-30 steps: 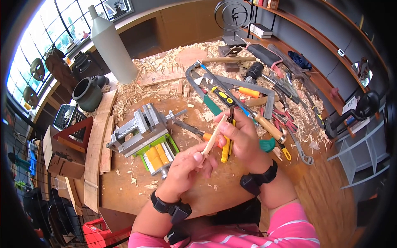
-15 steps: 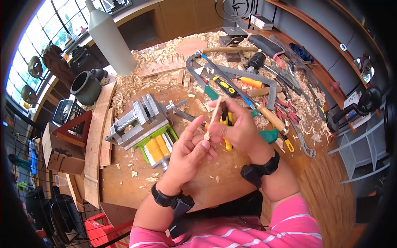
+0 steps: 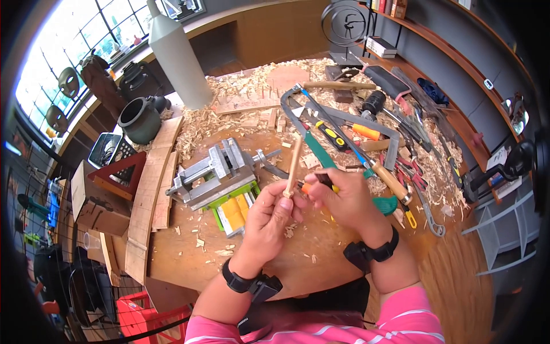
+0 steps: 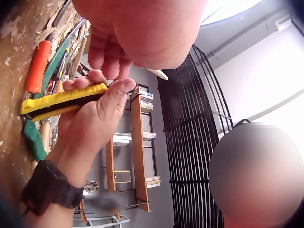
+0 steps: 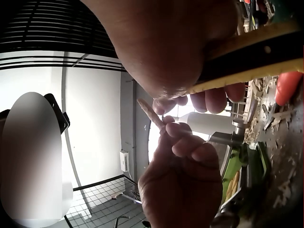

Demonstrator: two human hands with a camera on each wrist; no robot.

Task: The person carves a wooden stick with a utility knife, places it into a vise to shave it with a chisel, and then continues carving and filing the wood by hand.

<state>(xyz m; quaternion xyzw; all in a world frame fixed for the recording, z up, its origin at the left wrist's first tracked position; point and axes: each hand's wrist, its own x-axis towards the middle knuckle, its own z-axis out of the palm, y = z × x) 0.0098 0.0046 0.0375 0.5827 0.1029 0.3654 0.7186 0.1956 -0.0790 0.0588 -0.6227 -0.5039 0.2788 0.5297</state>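
A slim carved wooden stick (image 3: 294, 166) stands nearly upright in the left hand (image 3: 268, 223), which pinches its lower end between thumb and fingers. Beside it, the right hand (image 3: 349, 200) has its fingers curled round a yellow-and-black utility knife (image 4: 61, 102), seen along its length in the left wrist view. In the right wrist view the knife handle (image 5: 256, 54) crosses the right palm, and the stick (image 5: 151, 114) rises from the left hand's fingertips (image 5: 178, 135). The knife's blade is not clearly visible.
A metal vise (image 3: 220, 175) with a green and yellow base stands left of the hands. Behind and to the right lie a hacksaw (image 3: 338, 126), an orange-handled tool (image 3: 365, 132), pliers and other tools among shavings. Long boards (image 3: 150, 200) line the left table edge.
The right hand and knife have drawn back right from the stick, which the right fingers touched earlier. The stick now stands more upright in the left hand. The head view has shifted.
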